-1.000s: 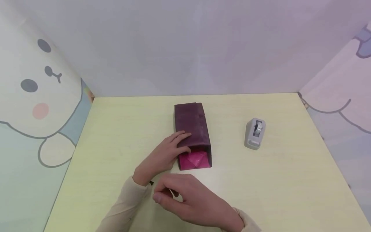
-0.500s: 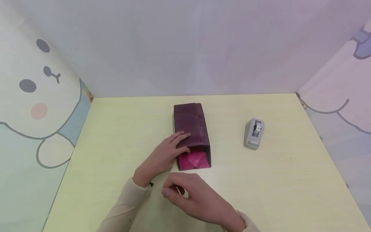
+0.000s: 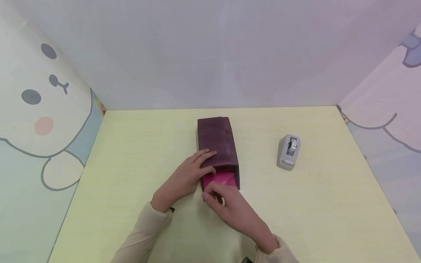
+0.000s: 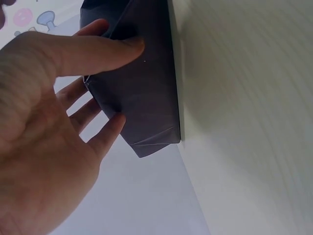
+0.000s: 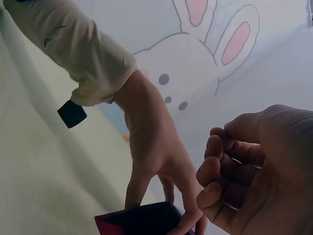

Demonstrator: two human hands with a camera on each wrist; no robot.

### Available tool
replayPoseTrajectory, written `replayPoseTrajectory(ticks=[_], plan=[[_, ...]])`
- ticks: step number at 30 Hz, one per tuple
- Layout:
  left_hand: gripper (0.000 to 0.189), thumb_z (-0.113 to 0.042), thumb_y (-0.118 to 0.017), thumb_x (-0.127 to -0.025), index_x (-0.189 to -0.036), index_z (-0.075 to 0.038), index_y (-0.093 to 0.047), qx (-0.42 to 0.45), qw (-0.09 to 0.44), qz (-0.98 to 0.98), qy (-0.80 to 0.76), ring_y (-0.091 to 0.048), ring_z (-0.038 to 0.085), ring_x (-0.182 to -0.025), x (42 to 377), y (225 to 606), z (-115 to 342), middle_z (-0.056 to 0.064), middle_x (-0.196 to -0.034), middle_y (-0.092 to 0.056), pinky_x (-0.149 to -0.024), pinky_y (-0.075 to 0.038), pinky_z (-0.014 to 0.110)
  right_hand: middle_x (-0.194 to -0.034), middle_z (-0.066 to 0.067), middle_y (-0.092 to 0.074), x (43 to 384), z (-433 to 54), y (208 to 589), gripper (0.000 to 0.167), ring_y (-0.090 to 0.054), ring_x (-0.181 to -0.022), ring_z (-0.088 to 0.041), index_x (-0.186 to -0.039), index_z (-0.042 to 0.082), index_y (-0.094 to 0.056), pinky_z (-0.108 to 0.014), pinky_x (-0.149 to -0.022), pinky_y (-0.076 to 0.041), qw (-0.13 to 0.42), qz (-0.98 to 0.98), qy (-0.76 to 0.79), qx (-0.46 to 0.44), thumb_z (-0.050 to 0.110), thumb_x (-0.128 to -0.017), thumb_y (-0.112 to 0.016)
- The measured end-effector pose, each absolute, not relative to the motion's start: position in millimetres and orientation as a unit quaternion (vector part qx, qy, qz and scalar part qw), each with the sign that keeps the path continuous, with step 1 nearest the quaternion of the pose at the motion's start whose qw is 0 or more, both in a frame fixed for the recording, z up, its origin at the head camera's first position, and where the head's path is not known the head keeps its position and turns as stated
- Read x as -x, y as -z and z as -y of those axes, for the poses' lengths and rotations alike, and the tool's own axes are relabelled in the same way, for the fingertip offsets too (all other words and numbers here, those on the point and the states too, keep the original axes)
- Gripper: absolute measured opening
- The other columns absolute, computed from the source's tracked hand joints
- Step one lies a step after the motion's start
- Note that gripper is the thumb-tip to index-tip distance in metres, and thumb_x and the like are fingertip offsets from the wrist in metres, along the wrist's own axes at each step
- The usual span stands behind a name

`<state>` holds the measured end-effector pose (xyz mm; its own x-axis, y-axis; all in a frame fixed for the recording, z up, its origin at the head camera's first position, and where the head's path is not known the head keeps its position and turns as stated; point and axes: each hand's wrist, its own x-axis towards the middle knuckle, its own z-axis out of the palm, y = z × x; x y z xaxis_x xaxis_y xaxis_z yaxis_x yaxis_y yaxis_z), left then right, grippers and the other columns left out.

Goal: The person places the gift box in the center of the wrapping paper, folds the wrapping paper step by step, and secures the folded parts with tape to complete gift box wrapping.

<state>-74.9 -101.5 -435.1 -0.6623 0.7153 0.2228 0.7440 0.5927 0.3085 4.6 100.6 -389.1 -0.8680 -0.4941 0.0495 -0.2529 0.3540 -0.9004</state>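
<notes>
A box wrapped in dark purple paper [image 3: 217, 137] lies lengthwise on the table. Its near end shows bright pink paper [image 3: 224, 178] folded into a flap. My left hand [image 3: 184, 179] holds the box along its left edge, fingers over the top. In the left wrist view the thumb [image 4: 105, 55] lies across the side face. My right hand [image 3: 231, 210] hovers right at the near end, overlapping the pink flap in the head view. Its fingers [image 5: 209, 171] are curled, thumb tip against the index finger, and nothing shows between them.
A grey tape dispenser [image 3: 288, 151] with a roll in it stands to the right of the box. The pale yellow table [image 3: 329, 204] meets a plain wall [image 3: 217, 54] behind and cartoon-printed sheets [image 3: 42, 120] at the sides.
My right hand has moved forward and right, from in front of the box to its near end, now partly covering the pink flap. The left hand and box have stayed put.
</notes>
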Motion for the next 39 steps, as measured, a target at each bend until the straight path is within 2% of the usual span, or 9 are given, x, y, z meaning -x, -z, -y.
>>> replayPoseTrajectory(ticks=[7,15,22,25,31,35,39], plan=[[0.049,0.018,-0.065,-0.083,-0.112,-0.021,-0.072,0.410,0.046,0.892,0.184,-0.041,0.035,-0.151,75,434,101,0.010,-0.160,-0.047,-0.117,-0.045,0.050,-0.074,0.016,-0.054,1,-113,408,0.017,-0.049,-0.066,-0.002,-0.088,0.023,-0.062,-0.021,-0.059,-0.045,0.079,-0.843,0.501,0.177,0.021,-0.104,-0.065],[0.055,0.021,-0.056,-0.079,-0.110,-0.021,-0.072,0.404,0.045,0.896,0.179,-0.040,0.034,-0.152,75,437,100,0.009,-0.161,-0.046,-0.117,-0.045,0.051,-0.072,0.013,-0.055,2,-129,423,0.011,-0.047,-0.064,-0.002,-0.091,0.016,-0.068,-0.021,-0.058,-0.042,0.031,-0.885,0.458,0.080,0.012,-0.101,-0.068],[0.052,0.020,-0.052,-0.083,-0.108,-0.021,-0.072,0.401,0.052,0.896,0.183,-0.042,0.037,-0.150,75,437,99,0.011,-0.158,-0.049,-0.116,-0.046,0.052,-0.071,0.005,-0.057,4,-142,434,0.010,-0.046,-0.063,-0.007,-0.091,0.016,-0.067,-0.023,-0.058,-0.040,-0.015,-0.926,0.376,-0.010,0.013,-0.101,-0.067],[0.051,0.019,-0.052,-0.084,-0.108,-0.021,-0.072,0.399,0.051,0.897,0.182,-0.043,0.036,-0.150,74,436,99,0.011,-0.158,-0.049,-0.116,-0.046,0.052,-0.072,0.002,-0.058,5,-146,438,0.009,-0.047,-0.063,-0.011,-0.093,0.014,-0.066,-0.025,-0.058,-0.040,-0.004,-0.938,0.345,-0.034,0.017,-0.102,-0.066],[0.050,0.020,-0.052,-0.084,-0.107,-0.020,-0.071,0.401,0.055,0.896,0.186,-0.044,0.037,-0.149,73,434,98,0.012,-0.157,-0.050,-0.116,-0.046,0.052,-0.078,0.000,-0.059,7,-146,446,0.013,-0.048,-0.064,-0.012,-0.098,0.015,-0.062,-0.027,-0.057,-0.040,0.059,-0.943,0.321,-0.062,0.026,-0.101,-0.067],[0.046,0.018,-0.054,-0.085,-0.105,-0.020,-0.071,0.395,0.054,0.898,0.186,-0.044,0.037,-0.149,73,433,97,0.011,-0.156,-0.052,-0.118,-0.044,0.052,-0.079,0.000,-0.060,7,-143,448,0.010,-0.049,-0.065,-0.013,-0.096,0.014,-0.062,-0.027,-0.057,-0.041,0.045,-0.950,0.307,-0.044,0.021,-0.100,-0.067],[0.038,0.012,-0.061,-0.088,-0.104,-0.021,-0.072,0.384,0.047,0.904,0.181,-0.044,0.036,-0.149,71,431,94,0.011,-0.154,-0.054,-0.120,-0.041,0.052,-0.078,0.000,-0.060,10,-138,449,0.009,-0.048,-0.064,-0.012,-0.093,0.013,-0.061,-0.027,-0.056,-0.040,0.023,-0.954,0.298,-0.026,0.015,-0.099,-0.067]])
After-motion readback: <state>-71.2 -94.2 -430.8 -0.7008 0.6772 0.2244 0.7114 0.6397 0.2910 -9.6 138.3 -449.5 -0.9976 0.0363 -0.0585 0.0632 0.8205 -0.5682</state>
